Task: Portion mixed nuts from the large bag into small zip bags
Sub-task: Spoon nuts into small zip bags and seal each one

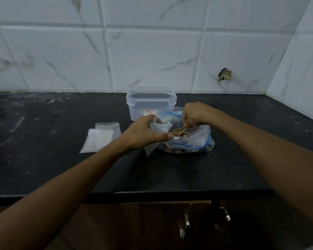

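The large clear bag (197,139) with blue print lies open on the black counter (170,174), with mixed nuts showing at its bottom. My left hand (145,134) grips a small clear zip bag (160,125) and holds its mouth open right beside the large bag's opening. My right hand (193,114) grips a spoon (181,130) whose bowl dips into the large bag among the nuts. A stack of spare small zip bags (101,137) lies flat to the left of my left hand.
A clear plastic container (150,103) without a lid stands just behind the bags, near the tiled wall. The counter's front edge (152,193) runs below my forearms, with cabinet doors and metal handles (185,226) underneath. A wall corner rises at the right.
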